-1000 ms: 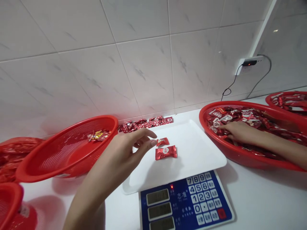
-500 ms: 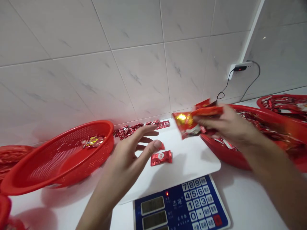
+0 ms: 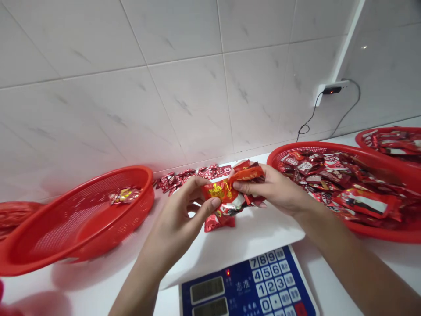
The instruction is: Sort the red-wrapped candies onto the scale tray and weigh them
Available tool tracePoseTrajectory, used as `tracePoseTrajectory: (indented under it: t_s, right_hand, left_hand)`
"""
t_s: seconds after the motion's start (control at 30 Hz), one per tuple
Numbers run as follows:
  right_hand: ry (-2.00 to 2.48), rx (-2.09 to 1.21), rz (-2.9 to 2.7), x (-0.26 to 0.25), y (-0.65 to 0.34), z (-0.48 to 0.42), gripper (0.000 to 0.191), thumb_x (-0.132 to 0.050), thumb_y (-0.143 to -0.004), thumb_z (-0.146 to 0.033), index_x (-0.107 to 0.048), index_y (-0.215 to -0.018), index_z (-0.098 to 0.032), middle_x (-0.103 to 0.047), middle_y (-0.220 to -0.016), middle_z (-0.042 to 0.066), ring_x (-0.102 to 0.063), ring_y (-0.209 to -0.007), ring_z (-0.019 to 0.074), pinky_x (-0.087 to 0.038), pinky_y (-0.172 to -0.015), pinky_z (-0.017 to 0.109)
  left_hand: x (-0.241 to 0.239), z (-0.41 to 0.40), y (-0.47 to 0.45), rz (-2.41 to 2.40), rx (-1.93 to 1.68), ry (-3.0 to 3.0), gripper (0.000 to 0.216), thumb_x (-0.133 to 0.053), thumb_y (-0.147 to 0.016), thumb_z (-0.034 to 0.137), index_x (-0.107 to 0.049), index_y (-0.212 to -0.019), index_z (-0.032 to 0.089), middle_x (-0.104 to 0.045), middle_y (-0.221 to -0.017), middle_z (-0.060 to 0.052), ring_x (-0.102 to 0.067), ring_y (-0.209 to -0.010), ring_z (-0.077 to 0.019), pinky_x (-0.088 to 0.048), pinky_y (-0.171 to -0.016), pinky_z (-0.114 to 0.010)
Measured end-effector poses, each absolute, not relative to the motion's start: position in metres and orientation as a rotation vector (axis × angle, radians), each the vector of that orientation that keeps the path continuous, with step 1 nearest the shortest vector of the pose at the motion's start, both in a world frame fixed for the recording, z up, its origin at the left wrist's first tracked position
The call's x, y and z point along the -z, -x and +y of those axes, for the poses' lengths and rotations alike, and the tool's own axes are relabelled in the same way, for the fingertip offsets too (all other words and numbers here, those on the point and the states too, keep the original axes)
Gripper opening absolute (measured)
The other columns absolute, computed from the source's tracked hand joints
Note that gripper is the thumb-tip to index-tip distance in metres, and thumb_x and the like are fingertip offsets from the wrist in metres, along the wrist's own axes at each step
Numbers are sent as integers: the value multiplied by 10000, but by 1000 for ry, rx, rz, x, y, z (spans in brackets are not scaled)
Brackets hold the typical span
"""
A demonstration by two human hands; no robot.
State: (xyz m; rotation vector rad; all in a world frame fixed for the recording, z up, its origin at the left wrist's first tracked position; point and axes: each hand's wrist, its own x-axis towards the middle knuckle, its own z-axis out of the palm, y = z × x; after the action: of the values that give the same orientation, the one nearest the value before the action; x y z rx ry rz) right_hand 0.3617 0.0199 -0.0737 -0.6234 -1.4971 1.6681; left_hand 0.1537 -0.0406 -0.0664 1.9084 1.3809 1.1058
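Two bare hands are meeting over a white weighing tray. The left hand is pinching, between thumb and fingers, the left end of a red packet with gold print. The right hand is gripping a small bunch of wrapped packets that is overlapping the gold-printed one, its thumb pressing on top; how many packets it is holding cannot be told. The bunch is hovering above the tray, and just below it a small red wrapped piece is lying on the tray, partly hidden.

Under the tray, a blue scale panel is showing number keys, dim displays and a glowing red light. Behind the hands, patterned red packets are lying along the wall.

To the right, a red basket is holding a heap of wrapped pieces, and a second filled basket is standing beyond it. To the left, another red basket is holding a few shiny pieces. A black plug is sitting in a wall socket.
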Motion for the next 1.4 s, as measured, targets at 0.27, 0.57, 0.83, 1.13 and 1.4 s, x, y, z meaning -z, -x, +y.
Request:
tracePoseTrajectory:
  t_s: [0.27, 0.57, 0.83, 1.13, 1.4]
  right_hand:
    - [741, -1527, -1461, 82, -361, 33, 292, -909, -676, -308, -735, -855, -158, -669, -744, 10, -580, -584, 114, -490, -441, 223]
    - [817, -1479, -1710, 71, -367, 24, 222, -855, -747, -316, -698, -757, -160, -614, -634, -6, -521, -530, 99, -420, -440, 216]
    - [732, -1386, -1731, 82, -360, 26, 299, -794, -812, -367, -617, -680, -165, -556, -570, -27, -433, -479, 71, -337, -425, 213]
    - [880, -1590, -1427, 82, -370, 40, 338, -833, -720, -295, -755, -1021, -162, -690, -791, 49, -620, -619, 132, -391, -441, 215]
    - [1198, -1022, -1971, 80, -383, 42, 160, -710, -837, -322, -702, -873, -166, -664, -756, 22, -608, -655, 143, -443, -572, 264]
  left_hand:
    - [66, -39, -144, 1532, -1067, -1988, 183, -567, -982, 420, -547, -1002, 240, -662, -880, -5, -670, -789, -163, -520, -610, -255]
    - [66, -42, -151, 1613, -1154, -2143, 59, -556, -969, 293, -522, -975, 245, -669, -815, 25, -653, -676, -133, -466, -531, -227]
    - [72, -38, -152, 1527, -1189, -2104, 93, -563, -956, 306, -505, -908, 250, -592, -663, 57, -569, -516, -121, -418, -426, -211]
    - [72, -33, -144, 1474, -1359, -2058, 47, -585, -859, 211, -558, -845, 247, -706, -1057, -29, -684, -1134, -207, -613, -884, -307]
    - [81, -25, -145, 1638, -1213, -2204, 100, -526, -751, 130, -536, -727, 226, -737, -883, -23, -719, -866, -197, -583, -699, -301]
